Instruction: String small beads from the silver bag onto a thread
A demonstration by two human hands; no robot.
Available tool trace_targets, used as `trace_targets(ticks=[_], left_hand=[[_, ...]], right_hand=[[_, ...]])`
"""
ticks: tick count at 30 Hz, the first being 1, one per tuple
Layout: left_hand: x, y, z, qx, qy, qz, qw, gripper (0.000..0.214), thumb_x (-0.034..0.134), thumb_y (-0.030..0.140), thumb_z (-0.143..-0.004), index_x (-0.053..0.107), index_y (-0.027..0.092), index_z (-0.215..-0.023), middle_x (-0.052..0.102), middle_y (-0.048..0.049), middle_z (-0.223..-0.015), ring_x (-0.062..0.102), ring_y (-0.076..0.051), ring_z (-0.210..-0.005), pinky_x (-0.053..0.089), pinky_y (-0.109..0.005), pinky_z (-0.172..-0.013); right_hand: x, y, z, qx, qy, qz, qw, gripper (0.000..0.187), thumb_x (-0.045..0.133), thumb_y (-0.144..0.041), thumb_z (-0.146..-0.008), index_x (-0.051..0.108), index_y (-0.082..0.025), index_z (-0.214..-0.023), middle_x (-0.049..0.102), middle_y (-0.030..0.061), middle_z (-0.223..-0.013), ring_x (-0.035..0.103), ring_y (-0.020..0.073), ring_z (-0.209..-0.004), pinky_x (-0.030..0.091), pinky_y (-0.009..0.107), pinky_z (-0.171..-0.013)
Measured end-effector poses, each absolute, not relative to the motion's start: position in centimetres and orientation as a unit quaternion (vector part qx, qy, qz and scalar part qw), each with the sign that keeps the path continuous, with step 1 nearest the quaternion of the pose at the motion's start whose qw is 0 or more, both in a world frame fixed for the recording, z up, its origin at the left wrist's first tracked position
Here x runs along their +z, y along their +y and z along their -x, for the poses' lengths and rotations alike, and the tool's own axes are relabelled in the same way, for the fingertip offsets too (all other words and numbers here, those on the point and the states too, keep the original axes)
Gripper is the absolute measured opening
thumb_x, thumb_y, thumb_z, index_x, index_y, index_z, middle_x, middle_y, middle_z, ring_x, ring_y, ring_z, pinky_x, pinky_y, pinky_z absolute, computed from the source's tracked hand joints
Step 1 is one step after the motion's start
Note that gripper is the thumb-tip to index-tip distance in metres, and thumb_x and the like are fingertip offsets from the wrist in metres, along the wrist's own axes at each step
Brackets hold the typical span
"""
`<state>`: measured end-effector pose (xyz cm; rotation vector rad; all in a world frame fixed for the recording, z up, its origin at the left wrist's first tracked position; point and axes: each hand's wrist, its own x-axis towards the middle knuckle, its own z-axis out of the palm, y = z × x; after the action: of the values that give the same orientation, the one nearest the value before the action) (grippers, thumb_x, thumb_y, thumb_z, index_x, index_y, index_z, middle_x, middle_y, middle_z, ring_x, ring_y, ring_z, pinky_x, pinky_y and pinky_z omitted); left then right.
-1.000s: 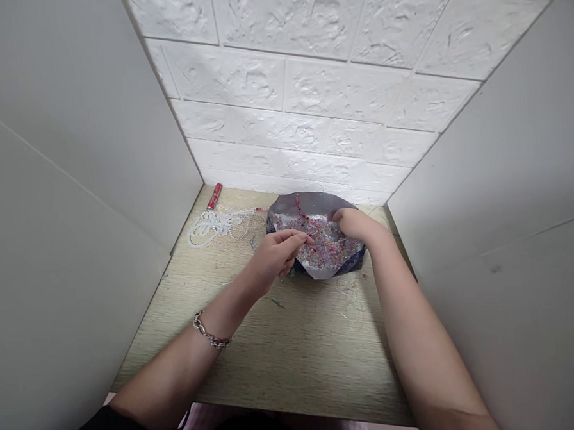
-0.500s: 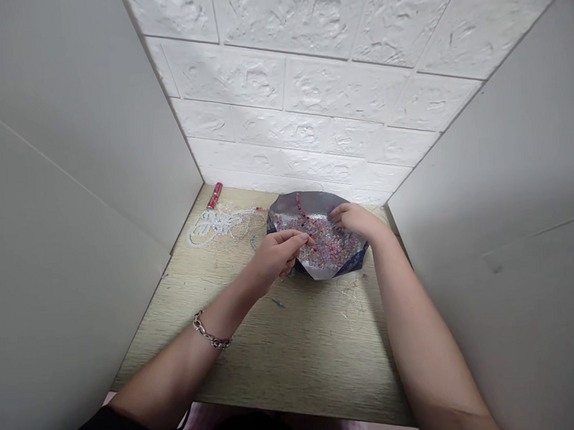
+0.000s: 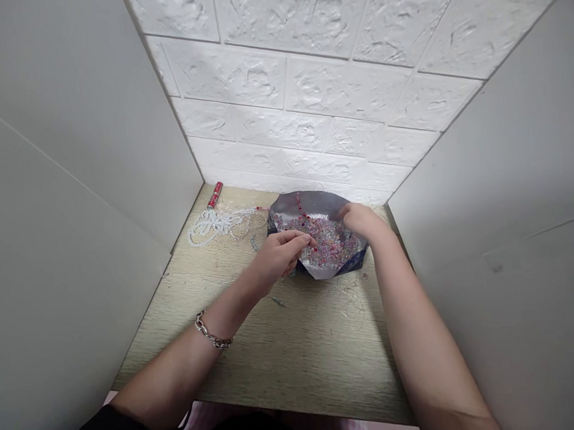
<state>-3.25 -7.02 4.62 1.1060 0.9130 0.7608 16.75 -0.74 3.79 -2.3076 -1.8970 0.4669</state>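
My left hand (image 3: 282,257) is closed in a pinch over the front left part of an opened bag (image 3: 310,201) with a silvery inside. What it pinches is too small to make out; red beads show by the fingertips. Many small pink, clear and red beads (image 3: 334,241) lie in the bag. A string of red beads (image 3: 299,206) hangs over the bag's back wall and runs down towards my left fingertips. My right hand (image 3: 359,221) is at the bag's right side, its fingers curled together inside the rim; their tips are partly hidden.
Left of the bag lie a tangle of white bead strings (image 3: 210,227) and a red cylinder (image 3: 215,195). Short bluish bead pieces (image 3: 278,301) and fine clear thread (image 3: 351,298) lie on the wooden tabletop (image 3: 295,362). A white brick-pattern wall (image 3: 301,111) and side panels enclose it.
My right hand has drawn slightly right, and its fingers, spread over the beads before, are now curled together. My left hand has kept its pinch nearly in place.
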Motion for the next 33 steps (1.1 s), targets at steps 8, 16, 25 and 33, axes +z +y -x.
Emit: trace_targets(ticks=[8, 16, 25, 33], left_hand=[[4.4, -7.0, 3.2, 0.372, 0.401, -0.484, 0.683, 0.019, 0.051, 0.031, -0.075, 0.058, 0.014, -0.069, 0.026, 0.0088, -0.043, 0.022, -0.001, -0.032, 0.013, -0.016, -0.032], [4.3, -7.0, 3.3, 0.403, 0.402, -0.478, 0.669, 0.018, 0.052, 0.03, -0.074, 0.058, 0.014, -0.068, 0.026, 0.0088, -0.042, 0.022, -0.001, -0.032, 0.014, -0.016, -0.032], [4.5, -7.0, 3.4, 0.43, 0.403, -0.458, 0.666, 0.018, 0.052, 0.029, -0.073, 0.057, 0.013, -0.067, 0.026, 0.0088, -0.042, 0.022, -0.001, -0.033, 0.014, -0.016, -0.033], [4.3, -7.0, 3.3, 0.408, 0.409, -0.469, 0.668, 0.019, 0.051, 0.031, -0.074, 0.057, 0.014, -0.068, 0.026, 0.009, -0.042, 0.022, -0.001, -0.032, 0.014, -0.017, -0.033]], right_hand=[[3.6, -0.5, -17.3, 0.238, -0.582, 0.768, 0.123, 0.038, 0.042, -0.004, -0.07, 0.062, -0.012, -0.101, 0.066, 0.01, -0.096, 0.062, 0.0151, -0.08, 0.043, 0.02, -0.066], [4.5, -1.0, -15.9, 0.191, -0.634, 0.749, -0.018, 0.037, 0.042, -0.003, -0.068, 0.066, -0.009, -0.095, 0.066, 0.0131, -0.096, 0.061, 0.0196, -0.085, 0.043, 0.023, -0.068], [5.3, -1.4, -15.7, 0.154, -0.621, 0.769, -0.018, 0.038, 0.042, -0.002, -0.069, 0.066, -0.013, -0.096, 0.066, 0.0108, -0.098, 0.061, 0.0185, -0.088, 0.043, 0.022, -0.069], [5.0, -1.7, -15.7, 0.145, -0.649, 0.741, -0.095, 0.036, 0.044, -0.002, -0.068, 0.067, -0.01, -0.095, 0.064, 0.0149, -0.101, 0.06, 0.0227, -0.091, 0.043, 0.026, -0.071]])
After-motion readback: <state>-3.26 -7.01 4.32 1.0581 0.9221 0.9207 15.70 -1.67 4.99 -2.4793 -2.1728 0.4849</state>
